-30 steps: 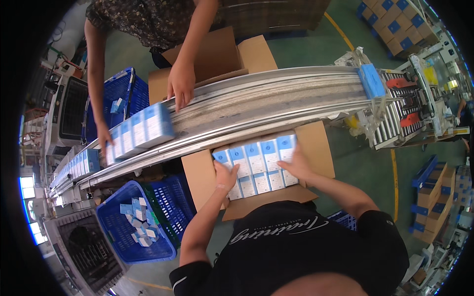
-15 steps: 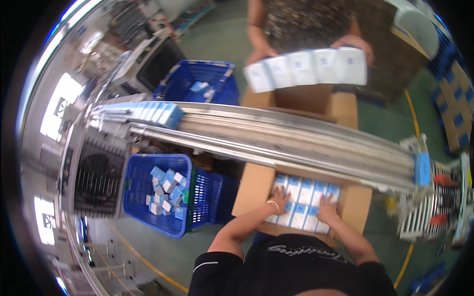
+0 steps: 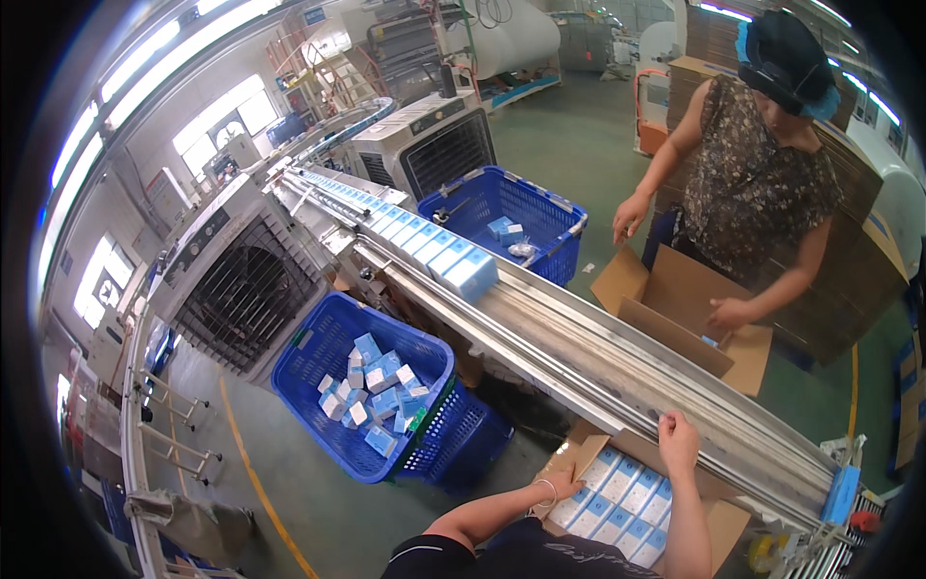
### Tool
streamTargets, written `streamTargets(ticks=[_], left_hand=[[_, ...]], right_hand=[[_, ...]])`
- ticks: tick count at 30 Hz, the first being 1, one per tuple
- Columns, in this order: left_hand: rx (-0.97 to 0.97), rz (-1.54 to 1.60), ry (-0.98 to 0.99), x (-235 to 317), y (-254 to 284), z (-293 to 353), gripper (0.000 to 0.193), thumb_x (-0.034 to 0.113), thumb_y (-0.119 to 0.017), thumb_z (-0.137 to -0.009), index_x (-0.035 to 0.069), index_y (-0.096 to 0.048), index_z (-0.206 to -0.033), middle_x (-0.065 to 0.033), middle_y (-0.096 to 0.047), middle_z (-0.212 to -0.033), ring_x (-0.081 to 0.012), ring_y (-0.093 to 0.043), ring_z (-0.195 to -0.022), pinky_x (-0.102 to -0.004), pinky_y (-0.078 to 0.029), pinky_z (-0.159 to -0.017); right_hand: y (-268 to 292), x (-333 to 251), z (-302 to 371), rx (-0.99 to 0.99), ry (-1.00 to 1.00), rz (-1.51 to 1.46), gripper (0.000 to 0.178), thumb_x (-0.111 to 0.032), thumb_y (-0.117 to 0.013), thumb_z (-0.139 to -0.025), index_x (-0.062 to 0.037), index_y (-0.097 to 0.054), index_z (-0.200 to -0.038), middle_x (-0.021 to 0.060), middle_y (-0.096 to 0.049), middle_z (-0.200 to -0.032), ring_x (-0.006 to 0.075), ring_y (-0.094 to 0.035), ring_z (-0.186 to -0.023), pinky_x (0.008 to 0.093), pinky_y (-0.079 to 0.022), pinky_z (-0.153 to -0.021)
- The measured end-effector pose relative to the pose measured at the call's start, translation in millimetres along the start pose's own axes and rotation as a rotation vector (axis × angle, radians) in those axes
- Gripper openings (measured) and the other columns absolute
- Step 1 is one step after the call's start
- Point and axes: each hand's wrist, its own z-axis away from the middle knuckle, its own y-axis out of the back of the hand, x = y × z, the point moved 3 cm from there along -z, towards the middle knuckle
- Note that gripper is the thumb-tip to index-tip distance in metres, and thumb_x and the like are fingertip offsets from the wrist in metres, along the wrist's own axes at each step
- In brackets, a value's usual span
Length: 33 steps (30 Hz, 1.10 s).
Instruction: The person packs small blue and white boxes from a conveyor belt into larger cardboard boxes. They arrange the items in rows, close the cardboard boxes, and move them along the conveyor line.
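Blue/white boxes point(image 3: 617, 494) packed side by side in open cardboard carton point(image 3: 725, 533), just R of L hand point(image 3: 558, 485), partly under R forearm. L fingers slightly bent, touching carton's L edge; can't tell if gripping. R hand point(image 3: 679, 446) up at conveyor point(image 3: 588, 340), nr side rail, beyond the packed boxes; R fingers curled in, w/ small dark bit point(image 3: 654, 414) at tips, can't tell if held. Box tops: blue panel w/ small dark mark, white panel w/ print, too tiny to read.
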Motion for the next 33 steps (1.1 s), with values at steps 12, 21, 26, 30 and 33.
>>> streamTargets(ticks=[12, 21, 26, 30, 33], left_hand=[[1.416, -0.292, -0.316, -54.9, 425.0, -0.3, 0.028, 0.018, -0.061, -0.08, -0.003, -0.052, -0.097, -0.022, -0.053, -0.089, -0.0378, -0.051, -0.088, -0.0448, -0.041, -0.079], [1.438, -0.445, 0.34, -122.1, 583.2, -80.2, 0.062, 0.048, -0.052, -0.085, -0.004, -0.049, -0.118, -0.0198, -0.049, -0.123, -0.0341, -0.044, -0.116, -0.0413, -0.035, -0.098], [1.098, -0.401, 0.443, -79.5, 573.0, -75.6, 0.069, 0.054, -0.057, -0.078, -0.004, -0.053, -0.115, -0.0205, -0.051, -0.121, -0.0328, -0.045, -0.115, -0.0402, -0.036, -0.097], [0.867, -0.346, 0.422, -88.8, 588.9, -74.9, 0.083, 0.062, -0.064, -0.066, -0.005, -0.054, -0.115, -0.0216, -0.055, -0.118, -0.0317, -0.052, -0.111, -0.0384, -0.04, -0.095], [0.676, -0.268, 0.292, -93.1, 583.3, -86.7, 0.093, 0.066, -0.067, -0.061, -0.008, -0.052, -0.116, -0.0228, -0.058, -0.115, -0.031, -0.056, -0.107, -0.0358, -0.044, -0.091]], right_hand=[[-0.3, -10.4, 1.5, 0.038, -0.07, -0.128, 0.024, -0.026, -0.059, -0.084, -0.0031, -0.06, -0.09, 0.014, -0.065, -0.073, 0.0265, -0.063, -0.065, 0.0348, -0.048, -0.061], [-4.2, -18.0, -8.9, 0.084, -0.16, 0.131, 0.02, -0.025, -0.059, -0.081, -0.0062, -0.062, -0.088, 0.012, -0.064, -0.066, 0.0282, -0.062, -0.06, 0.0369, -0.048, -0.058], [-3.9, -14.4, -8.7, 0.106, -0.159, 0.157, 0.015, -0.022, -0.057, -0.08, -0.0074, -0.062, -0.083, 0.0116, -0.063, -0.065, 0.0292, -0.062, -0.061, 0.0389, -0.048, -0.058], [-5.1, -17.5, -7.2, 0.073, -0.128, 0.154, 0.014, -0.021, -0.056, -0.08, -0.0084, -0.062, -0.082, 0.0117, -0.062, -0.065, 0.0299, -0.062, -0.062, 0.0396, -0.047, -0.057], [-4.0, -11.6, -10.1, 0.036, -0.149, 0.131, 0.015, -0.022, -0.056, -0.081, -0.0087, -0.062, -0.083, 0.012, -0.063, -0.067, 0.0313, -0.062, -0.063, 0.0409, -0.048, -0.059]])
